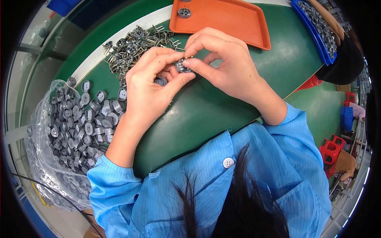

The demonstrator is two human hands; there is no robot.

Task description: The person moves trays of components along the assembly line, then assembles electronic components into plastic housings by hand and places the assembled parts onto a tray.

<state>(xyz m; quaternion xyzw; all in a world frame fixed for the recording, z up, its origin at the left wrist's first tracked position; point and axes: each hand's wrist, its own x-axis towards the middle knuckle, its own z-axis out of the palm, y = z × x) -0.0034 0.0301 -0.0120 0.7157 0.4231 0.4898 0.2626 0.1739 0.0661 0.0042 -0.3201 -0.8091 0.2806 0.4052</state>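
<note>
Over the green table, both hands meet at a small round grey plastic housing [182, 68] with a dark inner face and pale contacts. My left hand [149, 73] grips its side between thumb and fingers. A second grey housing [160, 81] is tucked in the left palm, partly covered. My right hand [222, 59] pinches the first housing's upper edge, thumb on its face, near thin metal pins. Beyond my left hand lies a heap of small circuit boards with pins [133, 47]. Many loose grey housings [89, 129] are piled beside my left forearm.
The grey pile spills from a clear plastic bag [39, 142] at the left table edge. An orange tray [222, 22] at the back holds one round assembled part [184, 13]. At far right stands a blue tray [313, 29] of parts, beside another person's arm [327, 18]. Red stools [332, 150] stand beyond.
</note>
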